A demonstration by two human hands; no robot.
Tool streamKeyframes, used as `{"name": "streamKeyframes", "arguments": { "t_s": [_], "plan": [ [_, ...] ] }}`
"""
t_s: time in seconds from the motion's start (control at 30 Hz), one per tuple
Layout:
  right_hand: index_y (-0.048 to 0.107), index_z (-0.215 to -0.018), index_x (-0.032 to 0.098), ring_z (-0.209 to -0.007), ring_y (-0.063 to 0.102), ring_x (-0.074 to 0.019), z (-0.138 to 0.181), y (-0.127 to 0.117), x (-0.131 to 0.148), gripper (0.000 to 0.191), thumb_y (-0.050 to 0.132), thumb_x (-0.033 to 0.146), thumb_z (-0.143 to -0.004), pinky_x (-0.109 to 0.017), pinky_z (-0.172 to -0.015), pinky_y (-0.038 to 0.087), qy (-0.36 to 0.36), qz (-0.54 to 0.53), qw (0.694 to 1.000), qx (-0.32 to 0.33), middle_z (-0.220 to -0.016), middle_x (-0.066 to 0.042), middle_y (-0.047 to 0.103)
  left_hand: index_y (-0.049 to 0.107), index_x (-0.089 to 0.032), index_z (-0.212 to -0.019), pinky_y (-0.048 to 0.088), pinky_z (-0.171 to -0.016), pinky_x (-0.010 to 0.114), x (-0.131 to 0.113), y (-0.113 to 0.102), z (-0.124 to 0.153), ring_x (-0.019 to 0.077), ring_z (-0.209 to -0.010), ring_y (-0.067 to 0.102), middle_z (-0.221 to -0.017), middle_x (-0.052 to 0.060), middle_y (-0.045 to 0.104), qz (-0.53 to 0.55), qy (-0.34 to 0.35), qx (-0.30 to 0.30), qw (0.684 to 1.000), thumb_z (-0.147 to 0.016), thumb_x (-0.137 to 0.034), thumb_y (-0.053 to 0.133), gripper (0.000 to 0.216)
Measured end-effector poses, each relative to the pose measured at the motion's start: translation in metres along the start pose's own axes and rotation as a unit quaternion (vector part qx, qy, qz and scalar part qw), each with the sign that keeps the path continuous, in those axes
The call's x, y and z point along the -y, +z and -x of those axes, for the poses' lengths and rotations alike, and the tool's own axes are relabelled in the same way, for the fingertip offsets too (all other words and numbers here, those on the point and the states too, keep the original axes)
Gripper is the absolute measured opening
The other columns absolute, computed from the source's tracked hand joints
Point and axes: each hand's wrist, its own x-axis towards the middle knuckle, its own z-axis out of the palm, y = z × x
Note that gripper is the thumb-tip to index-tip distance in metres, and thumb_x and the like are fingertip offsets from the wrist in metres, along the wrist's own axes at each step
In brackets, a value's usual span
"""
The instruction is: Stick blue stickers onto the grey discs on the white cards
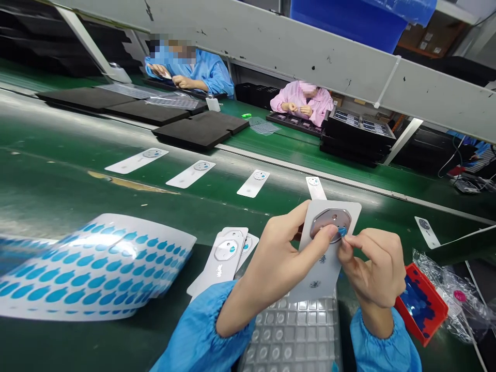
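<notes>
My left hand grips a pale phone back cover by its left edge, tilted up in front of me. Its thumb presses beside the shiny camera ring near the top. At that ring, my right hand pinches a small blue sticker between thumb and forefinger; part of it is hidden by the fingertips. Left of my hands lies a small pile of similar covers. A curled white sheet of blue round stickers with tabs rests further left. Beneath my hands is a clear plastic tray.
Several covers, one here, lie spaced along the green conveyor belt. A red box with blue pieces stands at right by crumpled clear plastic. Across the belt are black trays and two people, in blue and pink.
</notes>
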Motion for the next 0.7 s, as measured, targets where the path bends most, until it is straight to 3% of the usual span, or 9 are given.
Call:
{"name": "streamKeyframes", "arguments": {
  "t_s": [0.3,0.7],
  "plan": [
    [0.070,-0.108,0.024,-0.076,0.071,-0.0188,-0.002,-0.001,0.002,0.024,0.076,0.005,-0.094,-0.033,-0.067,0.059,0.003,-0.009,1.000,0.007,-0.085,-0.001,0.072,0.071,-0.021,-0.092,0.047,-0.054,0.023,0.003,0.001,0.001,0.0125,-0.063,0.063,-0.075,-0.003,0.073,-0.012,0.012,0.001,1.000,-0.100,-0.021,0.067,0.009],
    [0.064,-0.101,0.022,-0.073,0.063,-0.0159,-0.014,0.006,0.003,0.016,0.066,0.007,-0.099,-0.030,-0.061,0.051,0.067,-0.073,0.995,0.011,-0.081,0.000,0.067,0.076,-0.020,-0.101,0.051,-0.059,0.021,0.002,0.002,-0.001,0.0125,-0.070,0.068,-0.082,-0.002,0.075,0.028,-0.006,0.039,0.999,-0.102,-0.021,0.063,0.013]
  ]
}}
